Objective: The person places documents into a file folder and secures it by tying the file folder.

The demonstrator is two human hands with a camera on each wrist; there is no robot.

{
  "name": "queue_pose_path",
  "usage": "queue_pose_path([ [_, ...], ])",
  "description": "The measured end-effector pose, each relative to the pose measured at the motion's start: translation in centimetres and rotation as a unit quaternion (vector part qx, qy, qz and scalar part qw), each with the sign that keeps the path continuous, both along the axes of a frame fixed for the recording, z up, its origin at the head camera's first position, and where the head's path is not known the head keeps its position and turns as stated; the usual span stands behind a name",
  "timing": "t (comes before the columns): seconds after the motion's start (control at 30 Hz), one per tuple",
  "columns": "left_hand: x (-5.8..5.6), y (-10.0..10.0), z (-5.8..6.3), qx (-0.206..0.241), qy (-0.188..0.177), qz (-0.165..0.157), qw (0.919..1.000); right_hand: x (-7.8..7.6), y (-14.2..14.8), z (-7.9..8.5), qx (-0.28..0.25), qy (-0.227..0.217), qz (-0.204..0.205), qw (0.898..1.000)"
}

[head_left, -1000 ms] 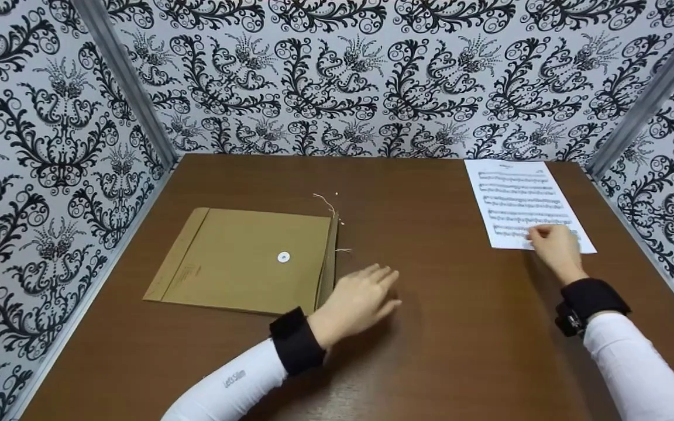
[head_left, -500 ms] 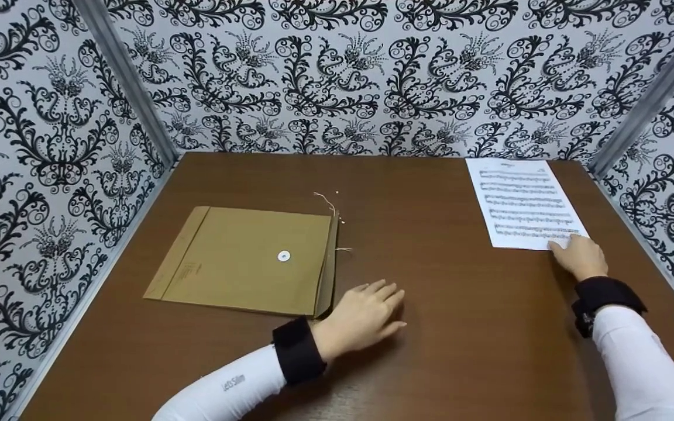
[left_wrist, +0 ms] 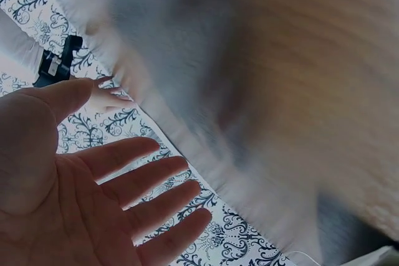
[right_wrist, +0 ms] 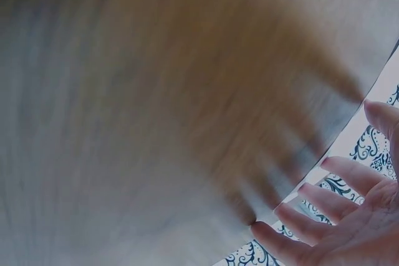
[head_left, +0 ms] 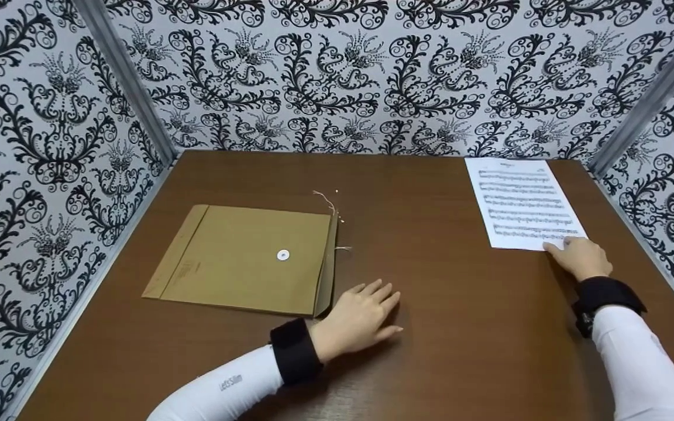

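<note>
The white paper sheet printed with black music staves (head_left: pixel 524 202) lay at the far right of the brown wooden table (head_left: pixel 448 327), its near right corner under the right hand (head_left: pixel 580 257). Handling it well probably called for light, flat fingertip pressure, since thin paper could crease under a hard push. The left hand (head_left: pixel 357 318) was spread wide beside the open end of the flat tan paper envelope with a white round button (head_left: pixel 243 257); that gaping mouth was best left unbumped. Only the head view showed the staves and the button. The right wrist view revealed straight, parted fingers pinching nothing, and the left wrist view a bare palm, both hidden from above.
</note>
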State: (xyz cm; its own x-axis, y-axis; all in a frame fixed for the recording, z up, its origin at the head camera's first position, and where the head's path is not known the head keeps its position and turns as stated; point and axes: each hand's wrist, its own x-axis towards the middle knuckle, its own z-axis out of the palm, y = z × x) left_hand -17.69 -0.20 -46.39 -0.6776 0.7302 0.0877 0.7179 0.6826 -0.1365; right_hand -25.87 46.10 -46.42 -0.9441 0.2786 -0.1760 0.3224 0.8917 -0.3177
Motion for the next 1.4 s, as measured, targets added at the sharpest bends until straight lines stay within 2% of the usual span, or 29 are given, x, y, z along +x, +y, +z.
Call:
queue_pose_path([
  [0.33, -0.9, -0.1, -0.3, -0.006, -0.021, 0.016, 0.9996, 0.9, -0.8, 0.4, 0.020, 0.001, -0.001, 1.000],
  [0.5, -1.2, -0.3, -0.4, -0.001, -0.021, 0.022, 0.9995, 1.5, -1.6, 0.3, 0.035, 0.016, 0.009, 0.999],
  [0.77, -1.7, -0.7, -0.3, 0.013, -0.050, 0.038, 0.9979, 2.4, -3.3, 0.0, 0.059, 0.040, 0.016, 0.997],
  [1.13, -1.9, -0.7, -0.2, 0.006, -0.047, 0.045, 0.9979, 4.2, -5.4, -0.3, 0.070, 0.077, 0.047, 0.993],
  [1.4, -2.0, -0.8, -0.1, -0.001, -0.048, 0.053, 0.9974, 5.8, -7.3, -0.4, 0.075, 0.077, 0.060, 0.992],
])
